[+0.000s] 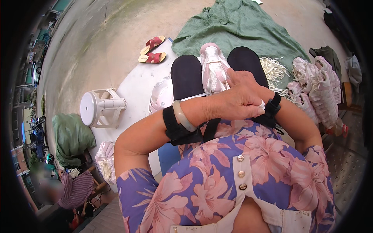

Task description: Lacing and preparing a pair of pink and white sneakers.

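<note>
Far left: pair of red sandals on concrete floor. Left: white plastic stool on its side. Far centre: green cloth spread flat. Right: heap of pale pink shoes, beside loose white laces.

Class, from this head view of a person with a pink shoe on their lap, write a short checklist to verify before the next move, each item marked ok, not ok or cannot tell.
1. Pink shoe rests on the lap: ok.
2. Left hand is in view, over the right wrist: ok.
3. Right hand touches the shoe: ok.
4. Right hand's grip on the shoe: cannot tell.
5. White laces lie within reach: ok.
</note>
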Demonstrator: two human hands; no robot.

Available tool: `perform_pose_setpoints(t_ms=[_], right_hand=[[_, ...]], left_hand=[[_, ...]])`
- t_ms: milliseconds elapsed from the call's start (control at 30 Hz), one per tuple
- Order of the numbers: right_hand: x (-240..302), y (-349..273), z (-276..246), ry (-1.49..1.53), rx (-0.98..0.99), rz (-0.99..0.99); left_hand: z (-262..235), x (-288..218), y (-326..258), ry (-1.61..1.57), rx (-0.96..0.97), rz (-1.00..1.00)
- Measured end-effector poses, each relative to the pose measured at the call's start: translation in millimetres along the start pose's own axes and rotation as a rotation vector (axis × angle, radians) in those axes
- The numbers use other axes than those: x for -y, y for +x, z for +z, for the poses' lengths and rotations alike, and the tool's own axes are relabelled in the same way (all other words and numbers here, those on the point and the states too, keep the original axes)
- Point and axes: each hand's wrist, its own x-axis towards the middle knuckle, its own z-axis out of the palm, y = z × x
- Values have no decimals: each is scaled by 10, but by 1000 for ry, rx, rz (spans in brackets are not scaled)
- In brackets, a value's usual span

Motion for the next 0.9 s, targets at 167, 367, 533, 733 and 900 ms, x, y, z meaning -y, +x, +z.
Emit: perform_pose_setpoints(t_ms=[167,367,533,733,900], right_hand=[[-71,-10,17,58,91,16],[-106,-37,-7,98,5,-26],[51,-187,-156,101,-171,-180],[340,-122,-245,799,-179,-41],[136,-71,-121,845,-144,16]], left_hand=[[42,-331,129,-182,189,-95],[119,-220,213,-33,51,83],[190,-38,340,174,-108,223],[208,-31,348,230,-194,295],[199,-13,311,262,-242,377]])
